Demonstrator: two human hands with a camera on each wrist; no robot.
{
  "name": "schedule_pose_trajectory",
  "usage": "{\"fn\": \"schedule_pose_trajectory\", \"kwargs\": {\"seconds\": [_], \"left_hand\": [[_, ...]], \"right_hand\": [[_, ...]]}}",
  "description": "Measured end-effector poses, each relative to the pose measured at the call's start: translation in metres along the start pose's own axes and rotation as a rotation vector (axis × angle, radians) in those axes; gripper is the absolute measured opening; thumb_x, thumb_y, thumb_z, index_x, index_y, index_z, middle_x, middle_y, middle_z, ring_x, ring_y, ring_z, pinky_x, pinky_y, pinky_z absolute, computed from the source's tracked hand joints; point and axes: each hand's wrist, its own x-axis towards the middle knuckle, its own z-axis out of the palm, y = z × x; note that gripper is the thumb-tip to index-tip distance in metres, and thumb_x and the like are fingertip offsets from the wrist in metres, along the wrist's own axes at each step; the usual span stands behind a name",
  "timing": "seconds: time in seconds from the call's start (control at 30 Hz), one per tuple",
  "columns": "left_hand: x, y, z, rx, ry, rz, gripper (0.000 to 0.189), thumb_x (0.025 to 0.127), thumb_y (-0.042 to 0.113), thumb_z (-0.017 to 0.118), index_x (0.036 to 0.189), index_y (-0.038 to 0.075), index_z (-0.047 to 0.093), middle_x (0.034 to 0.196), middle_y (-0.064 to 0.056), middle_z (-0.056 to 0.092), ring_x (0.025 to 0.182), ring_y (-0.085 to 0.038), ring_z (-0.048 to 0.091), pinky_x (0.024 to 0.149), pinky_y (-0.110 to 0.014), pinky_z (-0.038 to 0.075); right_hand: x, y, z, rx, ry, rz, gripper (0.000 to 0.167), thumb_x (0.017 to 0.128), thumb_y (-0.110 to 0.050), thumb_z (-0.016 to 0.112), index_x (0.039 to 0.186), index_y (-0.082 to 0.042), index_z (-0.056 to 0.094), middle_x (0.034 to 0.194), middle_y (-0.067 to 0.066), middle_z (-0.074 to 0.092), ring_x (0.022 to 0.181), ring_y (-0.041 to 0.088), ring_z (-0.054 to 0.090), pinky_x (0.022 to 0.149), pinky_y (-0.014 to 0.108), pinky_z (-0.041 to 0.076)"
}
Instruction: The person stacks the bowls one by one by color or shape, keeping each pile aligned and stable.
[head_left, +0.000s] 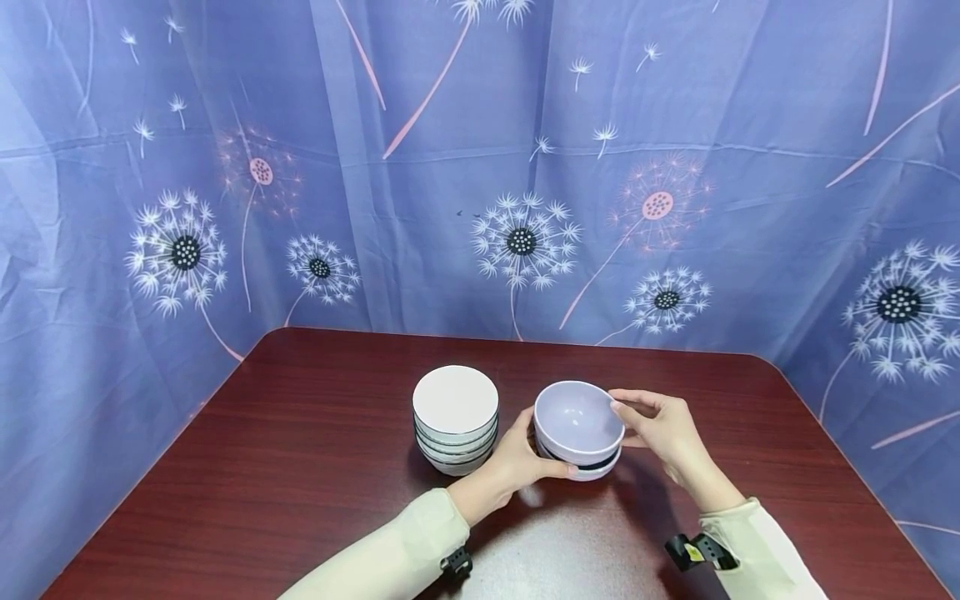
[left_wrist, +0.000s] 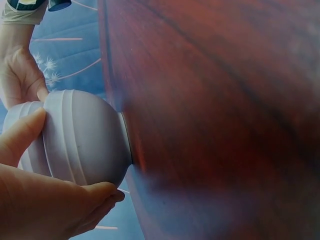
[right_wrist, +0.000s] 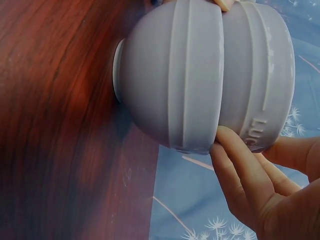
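Two lavender bowls stand nested on the table, each with raised bands round its side. The upper bowl [head_left: 573, 417] sits inside the lower bowl [right_wrist: 155, 85], whose foot meets the tabletop in both wrist views. My left hand [head_left: 513, 458] grips the lower bowl from the left, with its thumb [left_wrist: 30, 127] near that bowl's rim. On the other side, my right hand [head_left: 667, 429] holds the upper bowl at its rim. In the right wrist view its fingertips [right_wrist: 226, 134] touch near the lower bowl's rim, and raised letters show on the upper bowl.
Left of the lavender bowls stands a stack of several white bowls [head_left: 455, 400] with dark rims. The dark red wooden table [head_left: 300, 450] is backed by a blue curtain [head_left: 420, 208] with dandelion prints.
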Motion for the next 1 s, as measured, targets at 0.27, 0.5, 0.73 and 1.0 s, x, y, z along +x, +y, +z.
{"fn": "schedule_pose_trajectory", "kwargs": {"seconds": [0.27, 0.5, 0.73, 1.0], "left_hand": [[-0.001, 0.002, -0.001, -0.017, -0.01, -0.006, 0.097, 0.064, 0.001, 0.087, 0.145, 0.01, 0.034, 0.134, -0.009, 0.053, 0.126, -0.023, 0.047, 0.107, -0.042, 0.038], [-0.001, 0.0, 0.0, 0.022, 0.014, 0.008, 0.099, 0.06, 0.0, 0.088, 0.144, 0.009, 0.037, 0.134, -0.009, 0.053, 0.126, -0.023, 0.047, 0.109, -0.042, 0.036], [-0.003, 0.001, 0.0, -0.019, -0.016, 0.028, 0.099, 0.061, -0.004, 0.086, 0.145, 0.009, 0.035, 0.135, -0.009, 0.052, 0.124, -0.022, 0.049, 0.106, -0.037, 0.038], [-0.002, 0.001, 0.0, -0.022, -0.019, 0.031, 0.099, 0.061, -0.004, 0.086, 0.145, 0.01, 0.035, 0.136, -0.009, 0.051, 0.124, -0.021, 0.049, 0.107, -0.037, 0.037]], "right_hand": [[0.002, 0.002, 0.0, -0.016, 0.025, -0.005, 0.039, 0.093, -0.006, 0.062, 0.126, 0.013, 0.055, 0.115, 0.025, 0.064, 0.078, 0.012, 0.067, 0.067, 0.036, 0.06], [0.002, 0.006, 0.003, -0.025, 0.062, 0.005, 0.039, 0.092, -0.009, 0.065, 0.125, 0.011, 0.058, 0.114, 0.023, 0.065, 0.077, 0.009, 0.067, 0.067, 0.033, 0.06], [0.001, 0.011, 0.002, -0.037, 0.087, 0.027, 0.04, 0.091, -0.011, 0.067, 0.124, 0.009, 0.059, 0.11, 0.018, 0.068, 0.077, 0.006, 0.066, 0.07, 0.029, 0.06], [0.002, 0.012, 0.001, -0.033, 0.084, 0.02, 0.04, 0.09, -0.012, 0.068, 0.123, 0.01, 0.06, 0.108, 0.016, 0.069, 0.078, 0.005, 0.066, 0.071, 0.027, 0.059]]}}
